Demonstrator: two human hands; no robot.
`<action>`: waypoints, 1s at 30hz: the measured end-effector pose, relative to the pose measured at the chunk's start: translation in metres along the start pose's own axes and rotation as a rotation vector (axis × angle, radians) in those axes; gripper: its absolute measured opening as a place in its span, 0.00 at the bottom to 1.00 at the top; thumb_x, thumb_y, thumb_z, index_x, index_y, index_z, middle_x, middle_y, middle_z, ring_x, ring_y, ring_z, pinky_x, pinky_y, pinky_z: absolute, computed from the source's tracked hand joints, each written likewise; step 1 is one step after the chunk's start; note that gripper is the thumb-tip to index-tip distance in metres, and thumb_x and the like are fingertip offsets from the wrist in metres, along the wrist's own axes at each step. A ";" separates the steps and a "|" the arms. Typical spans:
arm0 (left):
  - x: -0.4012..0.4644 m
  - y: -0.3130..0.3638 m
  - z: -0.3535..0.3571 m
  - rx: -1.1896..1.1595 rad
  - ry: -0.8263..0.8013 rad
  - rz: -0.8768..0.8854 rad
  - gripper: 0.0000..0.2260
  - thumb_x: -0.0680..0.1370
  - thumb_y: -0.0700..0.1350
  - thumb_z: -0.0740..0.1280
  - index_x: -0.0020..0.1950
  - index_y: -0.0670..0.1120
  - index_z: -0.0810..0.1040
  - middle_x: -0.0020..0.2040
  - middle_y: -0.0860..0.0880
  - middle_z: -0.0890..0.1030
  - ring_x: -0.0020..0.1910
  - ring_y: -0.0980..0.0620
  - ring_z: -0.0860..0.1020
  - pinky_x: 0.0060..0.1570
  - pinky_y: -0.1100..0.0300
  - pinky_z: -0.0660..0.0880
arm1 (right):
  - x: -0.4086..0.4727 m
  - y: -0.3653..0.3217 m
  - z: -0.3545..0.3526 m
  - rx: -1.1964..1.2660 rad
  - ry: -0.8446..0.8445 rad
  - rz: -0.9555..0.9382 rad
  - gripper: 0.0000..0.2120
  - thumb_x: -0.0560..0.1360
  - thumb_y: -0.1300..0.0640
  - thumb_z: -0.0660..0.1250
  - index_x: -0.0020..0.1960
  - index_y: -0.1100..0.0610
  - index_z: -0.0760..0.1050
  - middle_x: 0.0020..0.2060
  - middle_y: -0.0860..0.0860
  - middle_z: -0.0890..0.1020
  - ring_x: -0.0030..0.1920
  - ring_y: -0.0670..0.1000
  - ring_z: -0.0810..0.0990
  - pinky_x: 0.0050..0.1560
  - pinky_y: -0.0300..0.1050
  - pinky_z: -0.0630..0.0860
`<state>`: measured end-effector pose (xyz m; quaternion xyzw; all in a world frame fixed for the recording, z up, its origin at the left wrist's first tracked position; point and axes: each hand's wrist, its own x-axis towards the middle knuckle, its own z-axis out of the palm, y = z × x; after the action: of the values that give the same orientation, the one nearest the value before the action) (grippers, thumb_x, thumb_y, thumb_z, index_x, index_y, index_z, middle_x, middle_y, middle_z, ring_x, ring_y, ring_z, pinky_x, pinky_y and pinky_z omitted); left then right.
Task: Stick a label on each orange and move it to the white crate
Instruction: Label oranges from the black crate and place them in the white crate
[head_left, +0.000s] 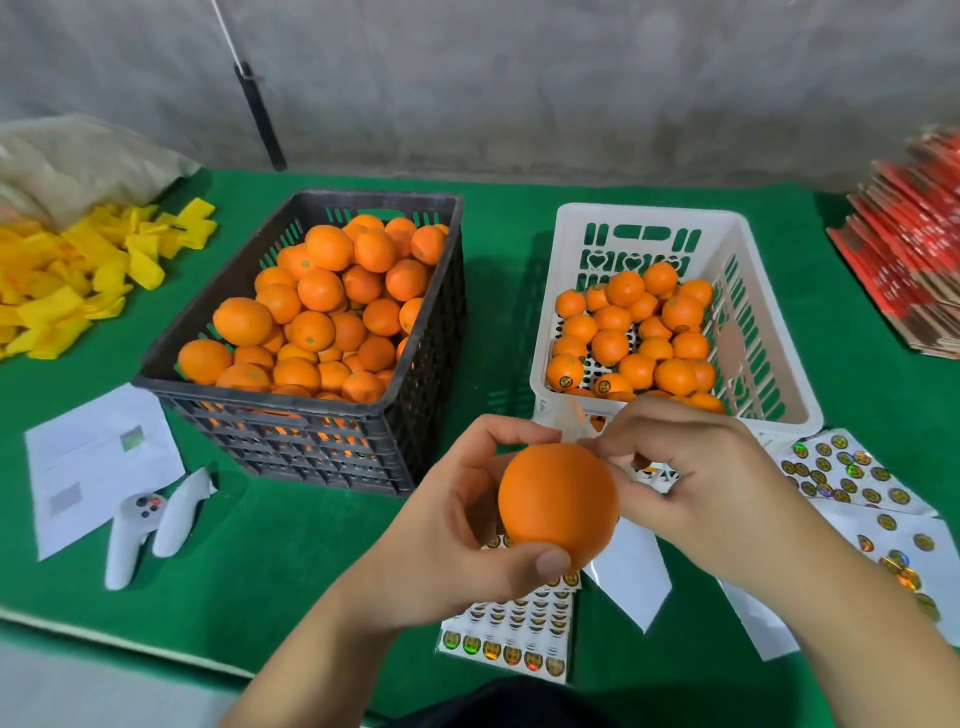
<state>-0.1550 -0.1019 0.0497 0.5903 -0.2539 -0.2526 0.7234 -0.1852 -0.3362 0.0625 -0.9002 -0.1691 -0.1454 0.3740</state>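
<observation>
My left hand (457, 525) grips an orange (558, 509) just in front of the white crate (769, 364). My right hand (691, 467) touches the orange's upper right side with pinched fingertips; whether a label sits under them is hidden. The white crate holds several oranges, some showing round labels. To its left, a black crate (431, 332) is heaped with several oranges. Label sheets lie below my hands (519, 639) and to the right (841, 473).
Two white controllers (150, 525) and a white paper (98, 457) lie left of the black crate. A pile of yellow pieces (78, 280) and a beige bag (78, 161) sit at far left. Red cartons (914, 244) are stacked at far right. A green cloth (260, 561) covers the table.
</observation>
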 end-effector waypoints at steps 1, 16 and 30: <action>0.000 0.000 0.000 -0.004 -0.003 0.005 0.29 0.71 0.42 0.79 0.68 0.52 0.70 0.61 0.48 0.82 0.55 0.43 0.83 0.49 0.54 0.80 | 0.000 0.000 0.001 -0.001 0.013 0.011 0.05 0.75 0.56 0.75 0.50 0.51 0.88 0.42 0.43 0.82 0.44 0.42 0.80 0.45 0.41 0.75; 0.001 -0.005 -0.002 -0.009 -0.005 0.029 0.33 0.71 0.37 0.76 0.72 0.54 0.67 0.62 0.43 0.81 0.56 0.40 0.83 0.51 0.55 0.80 | -0.001 -0.003 0.010 0.338 0.195 0.247 0.09 0.76 0.58 0.73 0.41 0.46 0.85 0.37 0.46 0.85 0.38 0.45 0.83 0.41 0.33 0.76; 0.000 -0.003 -0.033 -0.179 0.097 -0.058 0.37 0.70 0.59 0.80 0.75 0.54 0.70 0.61 0.45 0.83 0.61 0.40 0.82 0.61 0.39 0.80 | -0.004 -0.047 0.044 -0.280 0.048 -0.026 0.34 0.77 0.40 0.74 0.78 0.52 0.71 0.68 0.47 0.70 0.68 0.51 0.73 0.65 0.41 0.71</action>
<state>-0.1330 -0.0783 0.0411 0.5417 -0.1781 -0.2663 0.7772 -0.2024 -0.2738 0.0602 -0.9376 -0.1499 -0.1939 0.2466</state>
